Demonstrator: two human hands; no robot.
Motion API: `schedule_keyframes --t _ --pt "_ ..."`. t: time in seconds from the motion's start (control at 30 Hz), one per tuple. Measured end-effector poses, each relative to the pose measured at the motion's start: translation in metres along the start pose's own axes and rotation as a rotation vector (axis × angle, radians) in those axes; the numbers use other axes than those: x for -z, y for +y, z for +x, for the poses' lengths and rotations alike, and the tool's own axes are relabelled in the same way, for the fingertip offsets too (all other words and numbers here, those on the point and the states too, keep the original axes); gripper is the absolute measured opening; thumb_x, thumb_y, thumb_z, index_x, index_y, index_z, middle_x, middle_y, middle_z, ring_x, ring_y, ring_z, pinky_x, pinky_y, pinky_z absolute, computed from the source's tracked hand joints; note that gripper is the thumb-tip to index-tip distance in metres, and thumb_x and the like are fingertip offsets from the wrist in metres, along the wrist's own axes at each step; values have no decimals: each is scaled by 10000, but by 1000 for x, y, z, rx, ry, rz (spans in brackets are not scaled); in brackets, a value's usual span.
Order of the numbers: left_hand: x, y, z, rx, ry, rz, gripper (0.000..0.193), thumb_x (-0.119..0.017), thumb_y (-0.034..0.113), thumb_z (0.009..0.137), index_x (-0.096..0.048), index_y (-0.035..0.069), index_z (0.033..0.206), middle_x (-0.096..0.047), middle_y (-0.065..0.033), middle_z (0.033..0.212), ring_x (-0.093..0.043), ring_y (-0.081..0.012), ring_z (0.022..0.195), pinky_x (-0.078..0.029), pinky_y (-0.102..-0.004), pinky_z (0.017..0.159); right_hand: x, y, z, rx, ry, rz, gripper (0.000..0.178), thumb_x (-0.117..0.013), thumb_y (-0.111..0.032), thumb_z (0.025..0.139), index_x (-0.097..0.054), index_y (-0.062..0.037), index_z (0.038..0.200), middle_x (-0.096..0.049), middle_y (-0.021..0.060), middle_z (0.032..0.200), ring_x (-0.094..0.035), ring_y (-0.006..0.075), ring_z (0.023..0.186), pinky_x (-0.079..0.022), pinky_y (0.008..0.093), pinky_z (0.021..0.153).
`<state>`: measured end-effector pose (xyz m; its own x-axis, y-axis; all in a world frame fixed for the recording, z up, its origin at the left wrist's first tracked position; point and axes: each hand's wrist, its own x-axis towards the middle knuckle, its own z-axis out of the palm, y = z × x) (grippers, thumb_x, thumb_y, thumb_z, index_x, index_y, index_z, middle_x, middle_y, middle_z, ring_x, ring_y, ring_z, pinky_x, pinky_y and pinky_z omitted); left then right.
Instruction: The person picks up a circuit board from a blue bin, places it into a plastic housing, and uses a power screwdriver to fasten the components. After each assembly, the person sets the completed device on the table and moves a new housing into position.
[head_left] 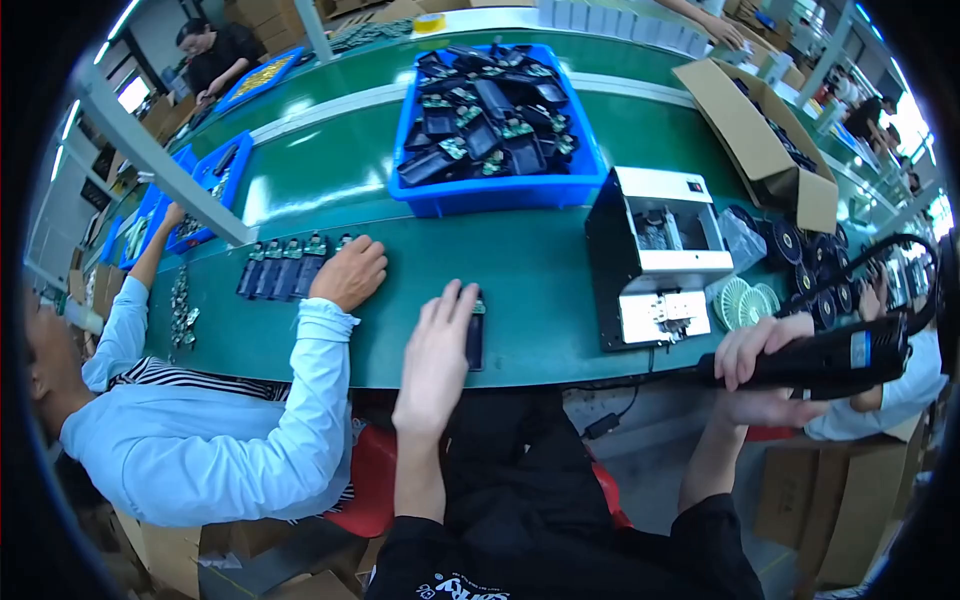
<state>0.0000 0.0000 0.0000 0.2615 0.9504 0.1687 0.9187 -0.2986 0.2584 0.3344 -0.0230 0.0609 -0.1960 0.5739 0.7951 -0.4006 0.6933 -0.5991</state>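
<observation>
A small black plastic housing [476, 338] with a bit of green circuit board at its top lies upright on the green bench in front of me. Over its left side rests my left hand [436, 345], palm down with fingers stretched out, touching or nearly touching it; the hand hides part of the housing. My right hand [752, 368] is wrapped round a black electric screwdriver [830, 358], held sideways above the bench's front edge at the right. The driver's narrow end points left, and a thick black cord curves up from its other end.
A blue bin [500, 195] heaped with black housings stands at centre back. Right of centre is a screw-feeder machine [670, 262]; beyond it are an open carton [760, 140] and black spools [822, 280]. A light-blue-sleeved co-worker's hand [350, 274] is over a row of housings [283, 268] at left.
</observation>
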Motion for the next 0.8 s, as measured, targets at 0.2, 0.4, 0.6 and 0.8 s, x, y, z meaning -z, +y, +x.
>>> schedule_keyframes --t 0.2,0.4,0.6,0.8 --pt "-1 -16 13 -39 147 -264 351 -634 8 820 -631 35 1170 -631 -139 1144 -591 -318 1053 -494 -386 877 -26 5 25 -3 427 -197 764 -454 -803 812 -379 -51 928 -445 41 598 -444 111 411 -386 229 375" --pt "-21 -1 20 -4 126 -494 300 -695 41 780 -669 43 1079 -654 -111 1084 -606 -301 1006 -486 -390 862 -20 21 24 -78 436 -301 789 -413 -832 802 -376 -52 912 -443 38 591 -436 105 412 -385 224 378" --pt "-45 25 21 -217 126 -622 279 -773 99 723 -683 53 983 -671 -60 1039 -615 -226 951 -453 -338 863 -14 36 12 -133 464 -332 809 -370 -860 790 -369 -59 906 -440 32 586 -432 101 413 -392 226 382" --pt "-48 36 22 -241 83 -648 259 -789 119 702 -691 76 938 -673 -27 1019 -596 -196 959 -408 -321 881 -17 41 12 -164 476 -338 810 -360 -863 789 -369 -60 901 -436 28 583 -430 101 411 -393 225 383"
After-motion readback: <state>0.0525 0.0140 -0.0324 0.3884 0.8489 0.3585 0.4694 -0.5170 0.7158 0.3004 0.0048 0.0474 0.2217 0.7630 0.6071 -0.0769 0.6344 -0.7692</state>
